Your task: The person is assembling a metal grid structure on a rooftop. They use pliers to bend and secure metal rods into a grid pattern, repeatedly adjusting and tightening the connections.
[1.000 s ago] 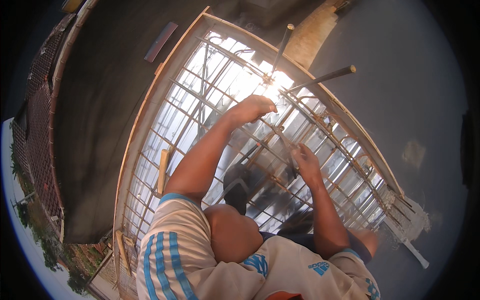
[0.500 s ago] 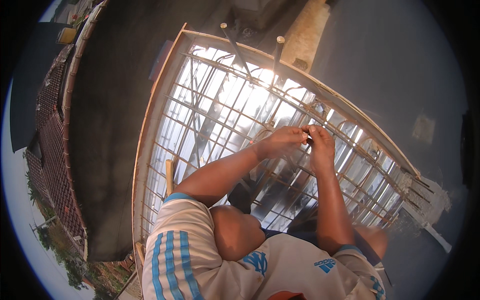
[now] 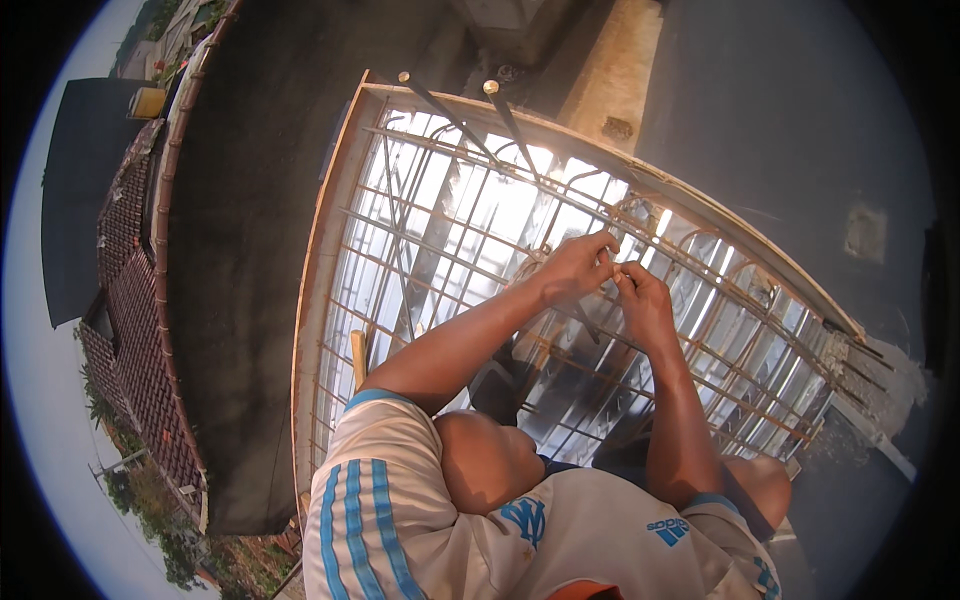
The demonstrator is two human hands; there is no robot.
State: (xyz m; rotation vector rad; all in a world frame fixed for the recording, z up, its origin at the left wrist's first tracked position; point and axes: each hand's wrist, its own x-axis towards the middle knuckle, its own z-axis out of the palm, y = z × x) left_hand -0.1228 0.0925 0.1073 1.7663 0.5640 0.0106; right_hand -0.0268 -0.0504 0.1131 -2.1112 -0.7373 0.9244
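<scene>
My left hand (image 3: 578, 268) and my right hand (image 3: 645, 300) meet above a grid of reinforcing bars (image 3: 470, 255). Fingers of both are closed in pinches, tips almost touching. Whatever is between them is too small to make out. The bars cross one another over bright, shiny metal sheeting (image 3: 440, 215). Behind my fingers, bent bars and longer rods run along the far side of the grid. I am crouched over the grid, with my bare knees beneath my arms.
Wooden form boards (image 3: 330, 200) edge the grid at left and far side. Two rods (image 3: 515, 130) with pale ends jut over the far board. A short wooden stake (image 3: 359, 355) stands left. Dark wall surface (image 3: 240, 250) and tiled roof (image 3: 145, 330) lie beyond; a grey slab (image 3: 770, 120) is right.
My left hand has risen a little and its fingers have parted slightly from the right hand's. The right hand has dropped slightly. The view has shifted, so the surroundings sit further right.
</scene>
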